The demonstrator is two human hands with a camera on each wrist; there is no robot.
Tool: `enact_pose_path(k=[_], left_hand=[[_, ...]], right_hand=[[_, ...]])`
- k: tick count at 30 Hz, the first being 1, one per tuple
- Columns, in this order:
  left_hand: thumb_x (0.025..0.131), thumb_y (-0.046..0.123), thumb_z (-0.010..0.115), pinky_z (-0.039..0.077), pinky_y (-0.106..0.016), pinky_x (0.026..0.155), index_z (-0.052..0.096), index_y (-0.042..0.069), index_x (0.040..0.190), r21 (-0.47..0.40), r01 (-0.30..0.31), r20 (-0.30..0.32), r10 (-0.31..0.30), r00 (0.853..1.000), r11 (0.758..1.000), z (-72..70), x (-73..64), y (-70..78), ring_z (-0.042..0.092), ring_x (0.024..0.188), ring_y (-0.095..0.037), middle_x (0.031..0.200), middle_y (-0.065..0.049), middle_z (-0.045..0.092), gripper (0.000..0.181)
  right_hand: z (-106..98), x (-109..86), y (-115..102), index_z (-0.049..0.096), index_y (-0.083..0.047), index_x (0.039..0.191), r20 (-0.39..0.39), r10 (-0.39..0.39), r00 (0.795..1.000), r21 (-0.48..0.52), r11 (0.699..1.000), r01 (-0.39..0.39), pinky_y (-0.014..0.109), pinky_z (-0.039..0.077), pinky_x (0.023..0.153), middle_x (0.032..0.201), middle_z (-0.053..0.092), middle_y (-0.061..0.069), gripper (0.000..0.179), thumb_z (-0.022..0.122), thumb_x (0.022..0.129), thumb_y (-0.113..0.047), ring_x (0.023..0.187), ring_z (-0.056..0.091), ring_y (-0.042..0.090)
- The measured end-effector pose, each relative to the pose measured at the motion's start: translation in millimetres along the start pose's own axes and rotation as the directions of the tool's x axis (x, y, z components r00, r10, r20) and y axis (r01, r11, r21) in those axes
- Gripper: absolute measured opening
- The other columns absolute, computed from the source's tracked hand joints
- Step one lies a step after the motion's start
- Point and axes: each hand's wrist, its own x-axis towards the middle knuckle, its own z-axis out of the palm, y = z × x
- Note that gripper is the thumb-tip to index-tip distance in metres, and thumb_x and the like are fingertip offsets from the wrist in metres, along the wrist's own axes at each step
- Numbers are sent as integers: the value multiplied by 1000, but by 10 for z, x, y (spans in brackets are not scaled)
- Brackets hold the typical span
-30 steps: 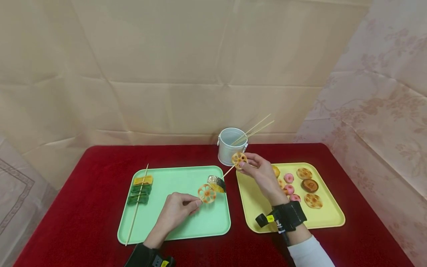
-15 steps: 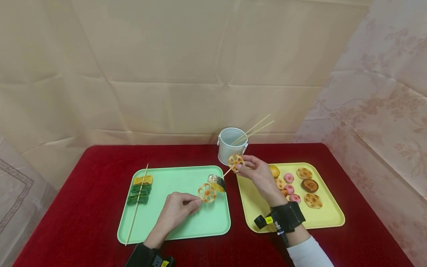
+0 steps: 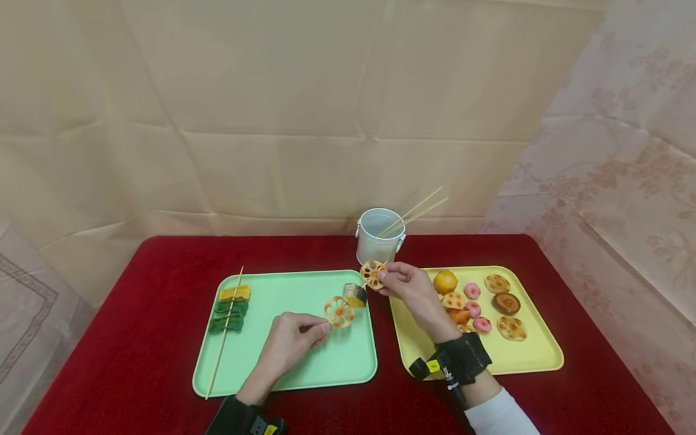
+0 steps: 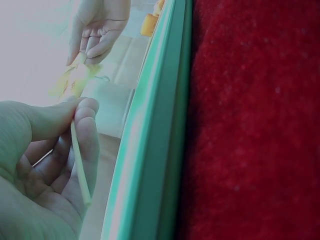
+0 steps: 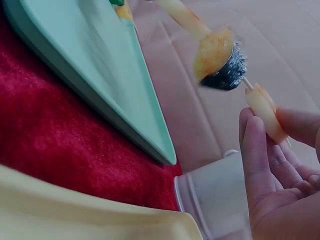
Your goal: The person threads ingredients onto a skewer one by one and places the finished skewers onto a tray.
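Note:
My left hand [image 3: 290, 344] pinches the lower end of a thin wooden skewer [image 4: 80, 165] between thumb and fingers, over the green tray [image 3: 283, 296]. Threaded on it, just past those fingertips, is a lotus root slice [image 3: 339, 312]. Beyond that sits a yellow chunk with dark speckled skin [image 5: 220, 60]. My right hand [image 3: 415, 296] pinches a second lotus root slice [image 5: 266, 115] by its edges, at the skewer's far end. In the right wrist view the stick runs into this slice, and a bit of stick shows past it.
At the green tray's left lies a loaded skewer [image 3: 215, 365] with green and yellow pieces. The yellow tray [image 3: 522, 356] on the right bears toy foods, including a mushroom [image 3: 505, 303] and pink rings. Behind stands a white bucket [image 3: 375, 246] with several bare skewers [image 3: 421, 214].
My right hand has moved left and slightly down with its lotus root slice, along the skewer toward the dark-skinned chunk. The left hand has stayed almost still.

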Motion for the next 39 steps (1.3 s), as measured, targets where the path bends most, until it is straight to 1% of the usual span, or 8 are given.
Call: enact_pose_path(k=[3, 11, 19, 23, 28, 31, 34, 39], left_hand=[[92, 16, 80, 46, -22, 64, 84, 11, 88, -6, 2, -2, -2, 1000, 1000, 2, -3, 4, 60, 61, -6, 61, 4, 66, 7], [92, 16, 79, 47, -22, 64, 83, 9, 88, -13, -4, 3, 4, 1000, 1000, 5, -3, -2, 60, 61, -6, 62, 4, 66, 9], [93, 17, 79, 48, -22, 66, 82, 8, 87, -43, 0, 18, 1, 1000, 999, 1, -5, -14, 61, 61, -8, 62, 1, 67, 12], [93, 16, 78, 50, -22, 66, 83, 5, 89, -82, 16, 25, -14, 1000, 997, 0, -2, -11, 64, 62, -11, 65, -2, 70, 12], [94, 15, 77, 53, -24, 64, 82, 1, 94, -150, 45, 52, -37, 998, 988, -11, 7, 7, 68, 64, -18, 72, -8, 74, 14], [95, 15, 77, 54, -24, 64, 81, 0, 95, -172, 54, 61, -44, 997, 984, -18, 13, 11, 68, 65, -19, 74, -10, 74, 16], [95, 14, 77, 53, -24, 64, 81, -1, 95, -185, 60, 63, -49, 997, 981, -27, 17, 12, 67, 64, -16, 74, -12, 74, 16], [95, 15, 76, 52, -23, 65, 81, -2, 96, -199, 58, 73, -44, 996, 978, -38, 17, 23, 66, 65, -13, 74, -12, 74, 18]], right_hand=[[22, -2, 21, 59, 12, 122, 8, -7, 1000, 27, 1000, 7, 28, 60, 80, 100, 73, 12, 30, 67, 101, -9, 83, 72, 13], [69, -15, 48, 61, 10, 117, 45, -29, 999, -3, 1000, 29, 30, 61, 80, 97, 72, 10, 25, 67, 101, -8, 84, 71, 13], [50, -7, 70, 59, 10, 124, 84, -37, 996, -18, 999, 38, 31, 59, 86, 105, 71, 11, 34, 67, 102, -15, 91, 70, 16], [25, -13, 95, 52, 7, 141, 211, -49, 976, -39, 998, 58, 37, 54, 100, 124, 67, 15, 51, 66, 102, -23, 109, 66, 19], [25, -48, 111, 46, -2, 152, 371, -68, 926, -73, 992, 102, 41, 44, 109, 143, 60, 15, 61, 69, 99, -22, 130, 56, 29], [32, -59, 112, 49, -1, 149, 386, -73, 920, -95, 988, 118, 41, 47, 106, 137, 64, 16, 58, 69, 98, -19, 130, 56, 38], [35, -62, 115, 53, 2, 145, 360, -64, 931, -124, 986, 116, 39, 49, 104, 130, 66, 17, 55, 69, 98, -19, 126, 58, 42], [58, -48, 132, 55, 1, 144, 346, -70, 936, -144, 982, 126, 39, 48, 105, 131, 66, 16, 52, 70, 98, -20, 123, 61, 33]])
